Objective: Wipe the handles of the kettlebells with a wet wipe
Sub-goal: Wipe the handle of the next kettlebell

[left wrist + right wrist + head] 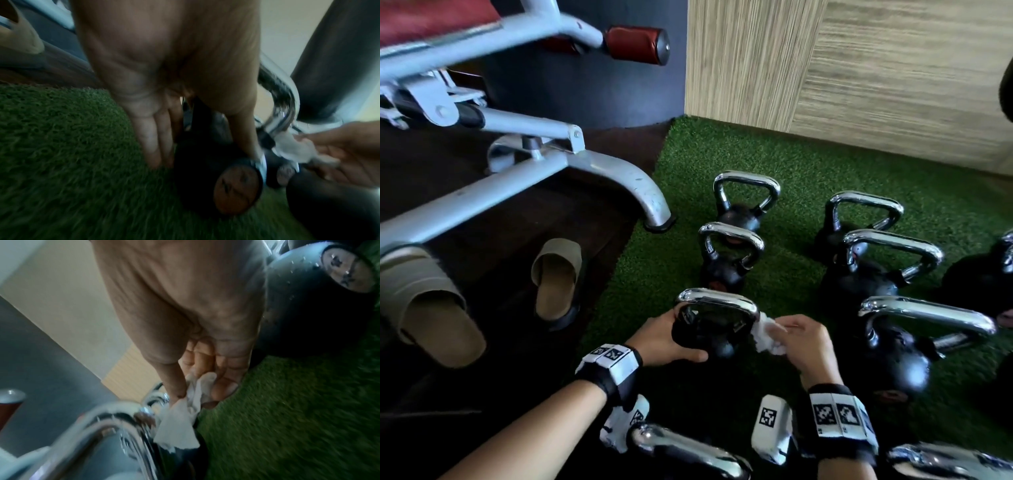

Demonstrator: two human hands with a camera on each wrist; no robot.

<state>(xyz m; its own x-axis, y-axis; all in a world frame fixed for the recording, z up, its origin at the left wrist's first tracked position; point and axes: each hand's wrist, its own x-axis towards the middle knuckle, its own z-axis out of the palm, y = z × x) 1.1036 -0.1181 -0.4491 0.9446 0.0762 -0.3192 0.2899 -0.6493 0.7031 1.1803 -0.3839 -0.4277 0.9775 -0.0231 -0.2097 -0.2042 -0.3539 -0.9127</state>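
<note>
A black kettlebell [710, 342] with a chrome handle [717, 301] stands on green turf in front of me. My left hand [671, 337] cups its ball, fingers round the left side and thumb under the front. In the left wrist view the left hand [156, 129] lies along the dark ball [201, 170]. My right hand [791, 337] pinches a crumpled white wet wipe [765, 334] against the handle's right end. The right wrist view shows the right hand [200, 386] holding the wipe [176, 426] at the bend of the chrome handle [115, 423].
Several other chrome-handled kettlebells [887, 270] stand in rows on the turf [791, 260], two more close under my wrists. A grey bench frame [571, 164] and a pair of beige slippers [558, 277] sit left on dark floor. A wood-look wall [859, 68] is behind.
</note>
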